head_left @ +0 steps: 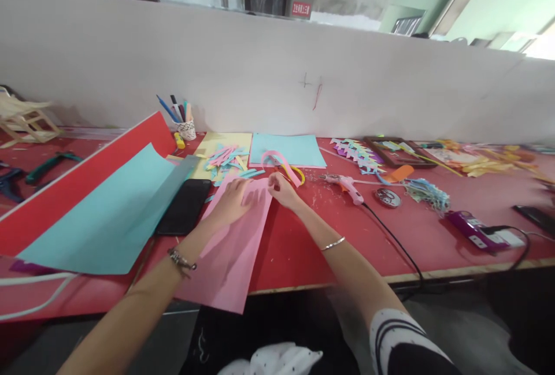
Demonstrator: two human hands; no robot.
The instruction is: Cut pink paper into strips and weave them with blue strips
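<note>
A pink sheet of paper (229, 259) lies slantwise on the table, its near end reaching past the front edge. My left hand (234, 199) rests flat on its upper part, fingers stretched out. At the sheet's far right corner, my right hand (281, 190) is closed in a pinch on the paper's edge; the fingertips partly hide the spot. Just beyond that hand are a curled pink paper strip (291, 171) and scissors with yellow handles (299, 175), partly covered by the strip. Small cut paper strips (228, 158) in pink, blue and yellow are heaped behind my left hand.
To the left are a black phone (184, 207), a large blue sheet (104, 219) and a pen cup (186, 128). A blue sheet (286, 148) lies at the back. On the right are a pink glue gun (347, 186) with its cord, a round tin (387, 197) and a purple power strip (474, 230).
</note>
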